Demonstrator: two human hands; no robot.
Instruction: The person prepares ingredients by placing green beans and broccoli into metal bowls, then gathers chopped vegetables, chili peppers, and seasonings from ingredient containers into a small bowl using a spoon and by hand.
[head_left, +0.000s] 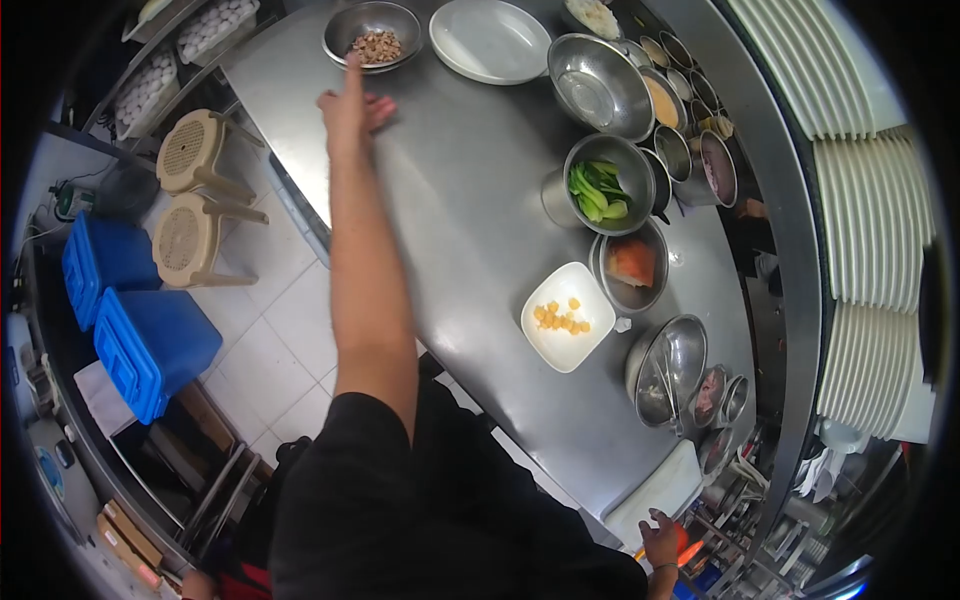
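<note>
Work looks partway: yellow pieces [562, 318] already lie in the square white dish [556, 352]; chopped pieces [377, 47] and leafy greens [597, 190] remain in separate metal bowls. Your left hand [349, 112], fingers extended and gripping nothing, reaches the chopped pieces' bowl rim. Your right hand [660, 545] is half curled near the white board [662, 490]; can't tell if it grips. Steel table [450, 210], smooth, shiny. Beige stools [187, 240], blue bins [160, 345], tiled floor, stacked plates [868, 220].
</note>
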